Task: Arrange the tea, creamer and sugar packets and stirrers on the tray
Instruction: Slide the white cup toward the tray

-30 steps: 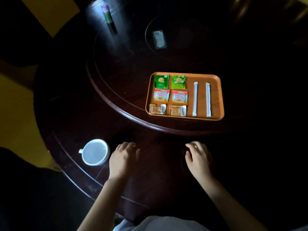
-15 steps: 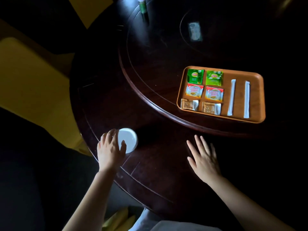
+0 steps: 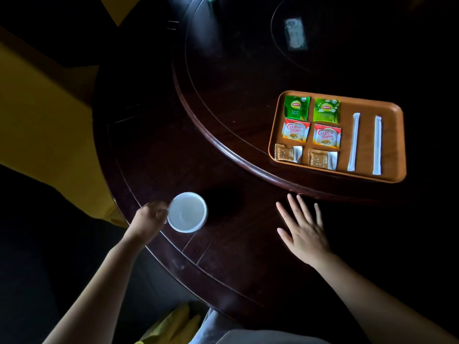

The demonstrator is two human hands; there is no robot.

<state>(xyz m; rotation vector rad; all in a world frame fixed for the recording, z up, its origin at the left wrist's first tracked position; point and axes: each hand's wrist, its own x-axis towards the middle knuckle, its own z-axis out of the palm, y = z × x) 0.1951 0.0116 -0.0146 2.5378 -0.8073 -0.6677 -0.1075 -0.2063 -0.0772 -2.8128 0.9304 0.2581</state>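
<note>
An orange tray (image 3: 392, 145) sits on the raised turntable at the right. On it lie two green tea packets (image 3: 296, 108), two red-and-white creamer packets (image 3: 295, 130) below them, two brown sugar packets (image 3: 288, 153) at the front, and two white wrapped stirrers (image 3: 353, 141) on the right side. My left hand (image 3: 149, 218) grips the handle of a white cup (image 3: 186, 212) near the table's left edge. My right hand (image 3: 304, 230) lies flat on the table, fingers spread, just in front of the turntable rim.
The dark round table (image 3: 236, 256) carries a raised turntable (image 3: 223, 150). A small packet (image 3: 295, 33) lies at the far middle. A bottle (image 3: 211, 0) stands at the top edge. Yellow seating (image 3: 42, 125) is to the left.
My left hand reached left to the white cup and took its handle. My right hand opened flat with fingers spread. The view swung left.
</note>
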